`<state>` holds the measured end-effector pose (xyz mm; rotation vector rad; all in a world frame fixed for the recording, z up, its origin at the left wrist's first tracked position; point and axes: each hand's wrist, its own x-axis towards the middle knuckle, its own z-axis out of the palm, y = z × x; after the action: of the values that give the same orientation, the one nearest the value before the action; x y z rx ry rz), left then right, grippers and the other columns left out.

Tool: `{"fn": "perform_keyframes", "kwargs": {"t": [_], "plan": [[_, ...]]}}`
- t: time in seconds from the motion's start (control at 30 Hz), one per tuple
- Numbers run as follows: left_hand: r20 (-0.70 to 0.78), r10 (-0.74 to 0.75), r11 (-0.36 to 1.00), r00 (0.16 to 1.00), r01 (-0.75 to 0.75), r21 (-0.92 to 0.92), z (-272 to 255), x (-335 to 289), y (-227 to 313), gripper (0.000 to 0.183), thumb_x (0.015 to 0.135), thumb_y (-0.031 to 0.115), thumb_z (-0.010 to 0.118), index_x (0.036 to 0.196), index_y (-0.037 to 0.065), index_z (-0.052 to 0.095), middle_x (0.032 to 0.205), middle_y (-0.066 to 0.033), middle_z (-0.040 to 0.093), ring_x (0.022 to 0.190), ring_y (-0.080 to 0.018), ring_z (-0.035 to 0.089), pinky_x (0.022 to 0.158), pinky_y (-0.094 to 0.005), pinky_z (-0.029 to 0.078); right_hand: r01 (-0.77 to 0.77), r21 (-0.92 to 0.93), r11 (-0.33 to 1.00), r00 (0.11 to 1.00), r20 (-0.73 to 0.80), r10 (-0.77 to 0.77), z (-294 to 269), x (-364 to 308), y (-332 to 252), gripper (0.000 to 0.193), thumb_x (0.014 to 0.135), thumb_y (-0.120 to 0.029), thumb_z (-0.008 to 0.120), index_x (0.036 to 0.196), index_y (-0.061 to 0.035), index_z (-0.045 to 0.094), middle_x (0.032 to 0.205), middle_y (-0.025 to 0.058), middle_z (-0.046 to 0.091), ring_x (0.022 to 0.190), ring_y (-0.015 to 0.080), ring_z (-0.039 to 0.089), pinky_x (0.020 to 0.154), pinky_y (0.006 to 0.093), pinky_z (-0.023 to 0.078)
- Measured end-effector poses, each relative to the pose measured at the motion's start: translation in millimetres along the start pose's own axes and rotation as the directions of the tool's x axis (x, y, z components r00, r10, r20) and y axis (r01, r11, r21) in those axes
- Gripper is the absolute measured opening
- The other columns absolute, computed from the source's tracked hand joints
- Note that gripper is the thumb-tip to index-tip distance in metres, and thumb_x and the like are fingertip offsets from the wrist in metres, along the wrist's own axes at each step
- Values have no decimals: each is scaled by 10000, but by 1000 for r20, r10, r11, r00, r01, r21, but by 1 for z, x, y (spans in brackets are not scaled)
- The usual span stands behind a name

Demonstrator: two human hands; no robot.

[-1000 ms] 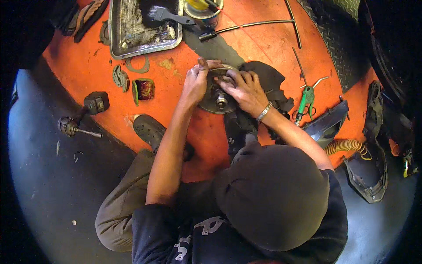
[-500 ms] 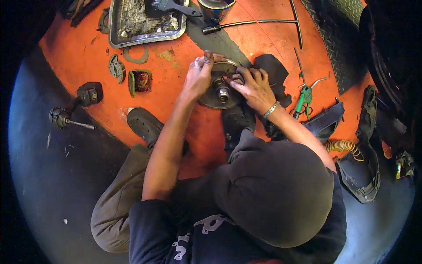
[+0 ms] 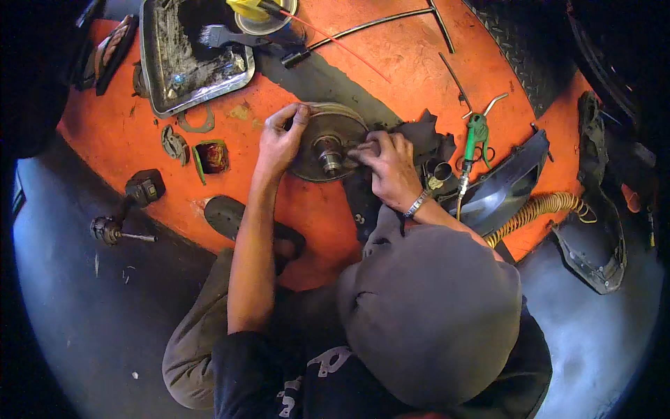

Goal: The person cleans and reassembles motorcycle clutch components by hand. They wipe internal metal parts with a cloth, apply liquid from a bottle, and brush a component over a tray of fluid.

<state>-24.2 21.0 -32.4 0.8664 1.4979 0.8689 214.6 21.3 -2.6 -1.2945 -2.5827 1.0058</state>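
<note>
A round dark metal pulley plate (image 3: 310,157) with a shiny stepped hub (image 3: 329,155) standing up from its middle sits in front of me. My left hand (image 3: 283,136) is closed on its left rim, thumb on the near edge and fingers going underneath. On the other side, my right hand (image 3: 392,166) is closed, fingertips pinched together beside the hub over the plate's right part. Whatever those fingertips hold, if anything, is too small to make out. Under and beside my right hand lies a dark rag-like sheet (image 3: 419,131).
Beyond the plate are a metal tray (image 3: 241,75) with a brush (image 3: 227,36), a can (image 3: 279,24) and a T-shaped bar (image 3: 370,26). A green air gun (image 3: 477,133) on a coiled yellow hose (image 3: 534,208) lies right; a power tool (image 3: 145,187) lies left.
My right hand has moved from the hub's far side to its right side, uncovering more of the plate. My left hand keeps hold of the rim. The whole view has shifted.
</note>
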Motion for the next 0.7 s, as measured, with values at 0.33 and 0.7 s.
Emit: {"fn": "perform_keyframes", "kwargs": {"t": [0.33,0.7], "plan": [[-76,40,998,996,-43,-38,8,-11,3,173,926,136,660,920,-32,622,939,-36,661,856,-91,569,779,-238,463,-65,134,989,998,11,64,12,5,-23,464,831,-125,583,1294,-104,574,1055,89,564,989,262,524,810,394,416],[-279,-98,991,955,67,-119,-1,-14,-26,209,962,216,622,875,26,621,868,-10,629,790,-75,515,728,-223,424,42,129,991,977,202,-68,10,-7,-15,249,814,-114,559,1037,-85,665,1084,85,580,1038,264,516,853,410,417]]}}
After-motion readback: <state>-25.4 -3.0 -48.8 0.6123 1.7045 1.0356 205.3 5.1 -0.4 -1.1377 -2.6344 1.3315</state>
